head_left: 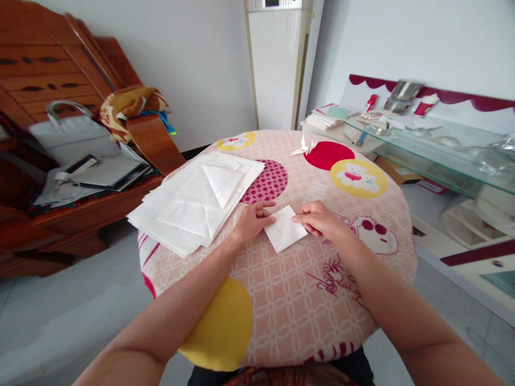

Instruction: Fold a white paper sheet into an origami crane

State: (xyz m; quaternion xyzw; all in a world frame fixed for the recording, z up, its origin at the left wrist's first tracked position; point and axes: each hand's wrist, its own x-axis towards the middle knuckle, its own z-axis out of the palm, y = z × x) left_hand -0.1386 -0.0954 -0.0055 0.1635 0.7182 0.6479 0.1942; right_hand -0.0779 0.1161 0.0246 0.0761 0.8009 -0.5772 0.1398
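Note:
A small folded square of white paper [285,230] lies on the patterned tablecloth [277,300] in front of me, turned so that its corners point toward and away from me. My left hand [253,221] grips its left corner, thumb on top and fingers curled at the far side. At the right corner, my right hand [317,219] pinches the paper between thumb and fingers. Left of my hands is a stack of white sheets [181,214], with a creased sheet [221,182] on top. A folded paper crane [304,146] stands near the table's far edge.
A wooden bench [148,140] on the left bears a grey handbag [74,134] and a bunched brown cloth [132,104]. To the right, a glass shelf [434,155] reaches close to the table. A tall white cabinet-like unit [276,64] stands behind.

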